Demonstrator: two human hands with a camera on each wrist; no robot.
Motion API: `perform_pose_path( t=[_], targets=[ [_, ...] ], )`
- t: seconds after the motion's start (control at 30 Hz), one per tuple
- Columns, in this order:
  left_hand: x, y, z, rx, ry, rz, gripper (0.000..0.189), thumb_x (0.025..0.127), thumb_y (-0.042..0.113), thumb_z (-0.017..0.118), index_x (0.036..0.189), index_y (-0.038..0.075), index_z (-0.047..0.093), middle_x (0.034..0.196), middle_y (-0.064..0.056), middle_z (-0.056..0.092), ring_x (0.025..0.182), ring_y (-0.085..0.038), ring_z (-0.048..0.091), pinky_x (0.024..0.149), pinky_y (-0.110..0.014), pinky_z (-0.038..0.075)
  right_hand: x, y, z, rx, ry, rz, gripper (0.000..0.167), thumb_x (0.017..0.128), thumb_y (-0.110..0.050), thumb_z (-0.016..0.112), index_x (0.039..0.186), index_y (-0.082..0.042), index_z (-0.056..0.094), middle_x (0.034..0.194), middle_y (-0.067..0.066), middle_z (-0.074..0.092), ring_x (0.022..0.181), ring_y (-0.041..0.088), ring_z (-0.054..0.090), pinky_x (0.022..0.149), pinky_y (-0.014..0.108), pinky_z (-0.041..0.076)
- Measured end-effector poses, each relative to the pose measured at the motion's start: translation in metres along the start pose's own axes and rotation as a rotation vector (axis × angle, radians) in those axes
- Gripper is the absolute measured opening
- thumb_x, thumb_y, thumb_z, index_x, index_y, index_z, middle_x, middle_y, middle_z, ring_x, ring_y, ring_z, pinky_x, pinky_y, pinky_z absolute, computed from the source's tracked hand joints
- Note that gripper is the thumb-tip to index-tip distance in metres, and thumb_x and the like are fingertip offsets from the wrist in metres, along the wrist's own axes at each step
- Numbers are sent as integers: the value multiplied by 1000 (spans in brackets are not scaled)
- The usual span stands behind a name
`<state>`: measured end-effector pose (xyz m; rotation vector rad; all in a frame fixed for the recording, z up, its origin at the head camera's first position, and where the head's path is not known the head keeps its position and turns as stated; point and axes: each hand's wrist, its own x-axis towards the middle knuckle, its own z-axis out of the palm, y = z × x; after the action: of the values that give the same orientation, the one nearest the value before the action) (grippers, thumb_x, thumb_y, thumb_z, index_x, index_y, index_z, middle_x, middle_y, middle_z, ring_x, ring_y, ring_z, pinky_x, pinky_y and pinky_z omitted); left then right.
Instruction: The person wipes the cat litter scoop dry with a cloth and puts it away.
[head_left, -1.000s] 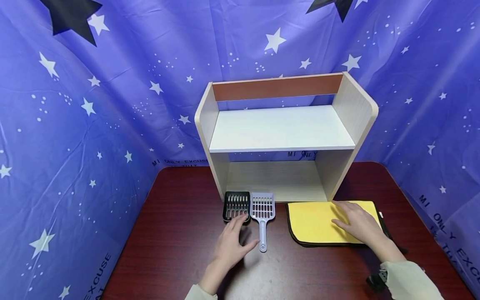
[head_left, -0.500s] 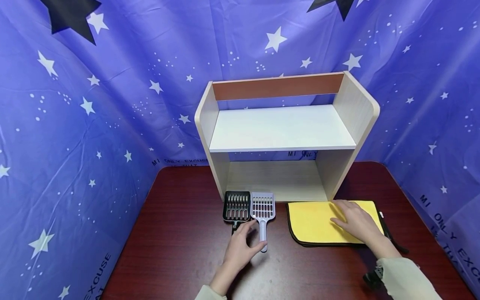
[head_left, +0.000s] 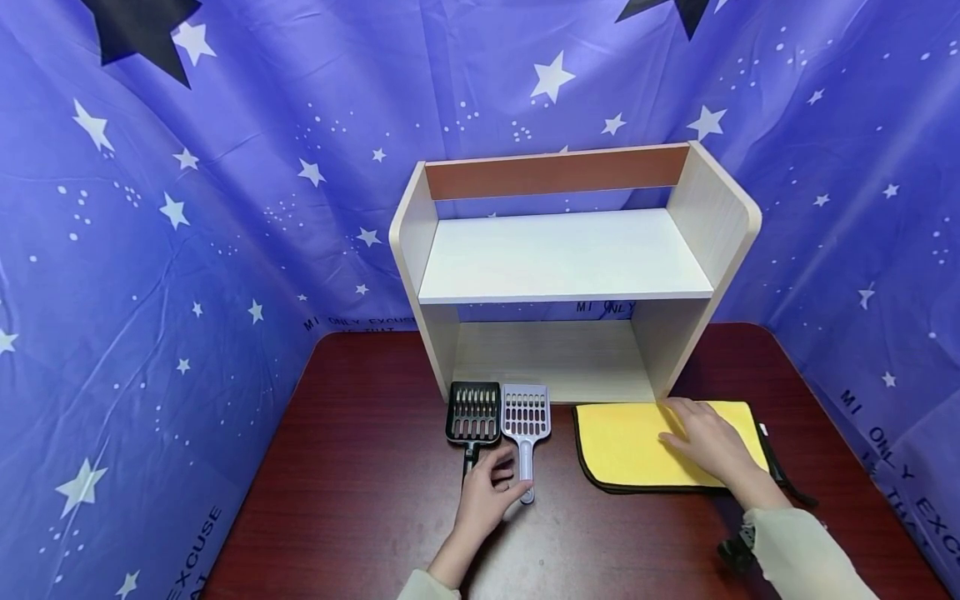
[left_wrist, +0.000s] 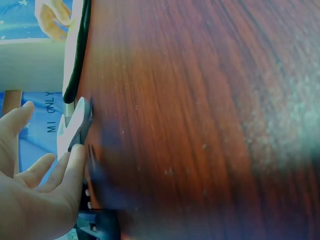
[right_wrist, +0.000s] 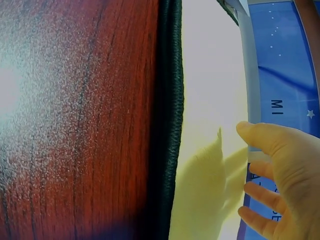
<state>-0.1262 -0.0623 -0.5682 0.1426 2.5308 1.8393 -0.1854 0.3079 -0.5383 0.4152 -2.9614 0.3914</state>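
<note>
A pale lilac slotted litter scoop [head_left: 526, 434] lies on the table with its handle toward me. Left of it is a black slotted scoop [head_left: 474, 410], whose handle my left hand [head_left: 483, 500] partly covers. That hand is over the lilac handle, thumb spread from the fingers. In the left wrist view, its fingertips are right at the handle end [left_wrist: 81, 120], and the thumb stands well apart. My right hand [head_left: 708, 442] hovers over a folded yellow cloth [head_left: 618, 446] with dark edging. The right wrist view shows its spread fingers casting a shadow on the cloth [right_wrist: 212, 75].
A two-tier shelf unit [head_left: 562, 254] stands at the back, close behind the scoops and the cloth. The dark red wooden table [head_left: 360, 500] extends to both sides. Blue star-patterned curtains [head_left: 315, 100] surround it.
My left hand has moved right, from the black scoop's head to the lilac handle, and its fingers have curled in somewhat. The right hand stays nearly still above the cloth.
</note>
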Motion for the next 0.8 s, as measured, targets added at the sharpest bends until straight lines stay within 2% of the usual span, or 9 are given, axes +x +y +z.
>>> perform_pose_path(
  t=[0.2,0.33,0.43,0.6,0.67,0.8],
  targets=[
    [2,-4,2,-50,0,-42,54,77,6,82,125,-6,61,118,-26,69,88,-33,74,70,-17,57,1,-1,2,-13,-19,16,60,87,-25,75,135,4,54,131,30,59,117,50,54,96,63,48],
    [2,-6,4,-64,-3,-63,51,77,2,81,123,-7,61,114,-25,71,84,-29,75,68,-15,56,3,0,5,-17,5,12,55,86,-21,75,133,4,56,127,30,62,114,51,55,95,64,47],
    [3,-8,5,-49,-3,-69,47,77,1,80,120,-7,63,110,-23,72,82,-26,75,67,-16,56,5,0,7,-36,50,10,50,85,-16,74,130,2,60,119,27,66,106,48,57,88,63,49],
    [5,-10,7,-28,7,-73,44,77,0,80,118,-5,65,107,-21,74,80,-22,75,69,-17,56,8,1,9,-83,107,19,34,84,-13,75,116,-2,68,102,19,69,92,39,57,73,57,50],
    [5,-11,7,-15,14,-56,43,77,-1,80,117,-5,66,106,-20,75,78,-21,75,68,-18,57,8,-1,8,-88,102,28,26,84,-14,75,108,-3,71,99,16,68,89,37,56,71,56,50],
    [7,-11,9,22,27,-68,42,76,0,80,116,-3,67,102,-16,76,76,-17,74,66,-18,56,6,-4,1,-72,91,37,19,84,-16,76,98,-5,73,95,12,67,88,35,56,71,54,50]
  ],
)
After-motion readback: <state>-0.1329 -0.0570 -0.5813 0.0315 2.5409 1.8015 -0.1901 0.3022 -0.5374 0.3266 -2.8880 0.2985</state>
